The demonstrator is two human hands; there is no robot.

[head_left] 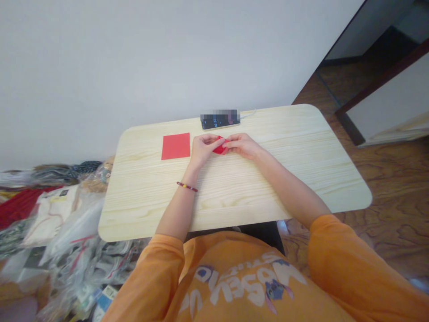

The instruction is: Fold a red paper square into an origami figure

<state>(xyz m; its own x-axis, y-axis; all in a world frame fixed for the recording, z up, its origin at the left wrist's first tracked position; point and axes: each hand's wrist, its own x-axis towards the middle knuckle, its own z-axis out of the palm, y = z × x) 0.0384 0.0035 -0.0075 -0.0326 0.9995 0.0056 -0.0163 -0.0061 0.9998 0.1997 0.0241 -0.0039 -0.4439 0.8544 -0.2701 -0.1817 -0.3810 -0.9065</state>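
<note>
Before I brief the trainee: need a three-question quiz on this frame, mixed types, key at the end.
1. Fill in: the left hand and right hand both hold a small piece coloured ____.
2. True or false: the phone lies nearer the wearer than the hands do.
3. Where is the flat square?
A) under the phone
B) left of the left hand
C) right of the right hand

Key:
1. Red.
2. False; it lies beyond the hands, near the wall.
3. B.
</note>
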